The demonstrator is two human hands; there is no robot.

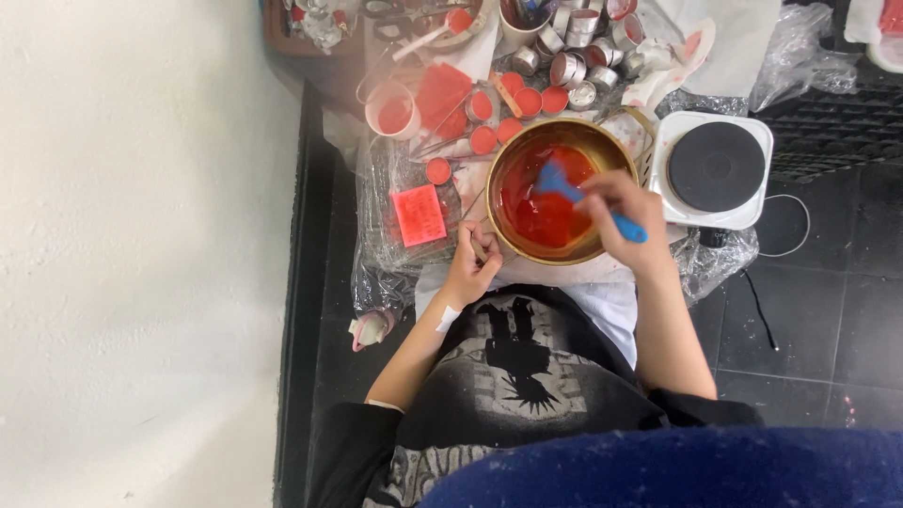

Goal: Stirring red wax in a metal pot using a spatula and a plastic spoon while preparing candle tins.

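1. Pan (503, 240): one brass-coloured round pan, holding red liquid, sits near the front edge of the low surface (564, 275), directly ahead of the seated person.
2. Spatula (583, 199): one, blue; its blade lies in the red liquid and its handle passes out over the pan's right rim.
3. Right hand (623, 214): fingers closed around the spatula handle, above the pan's right side.
4. Left hand (470, 268): closed on a thin pale handle at the pan's lower-left rim, touching the pan wall. The two hands are apart, one on each side of the pan.
5. Hot plate (715, 167): one, white with a black round disc, just beside the pan on the right; its cable trails over the dark floor.
6. Filled tins (513, 103): roughly eight small round tins of red material, grouped behind and left of the pan. Exact count uncertain where they overlap.
7. Empty metal tins (583, 47): a cluster of about ten at the far edge; cannot be counted exactly.
8. White cup (393, 108): one, red inside, far left.
9. Red card (419, 214): one, lying on clear plastic sheeting left of the pan.
10. Open room: a white wall closes the left side; dark floor lies open at the right of the person.
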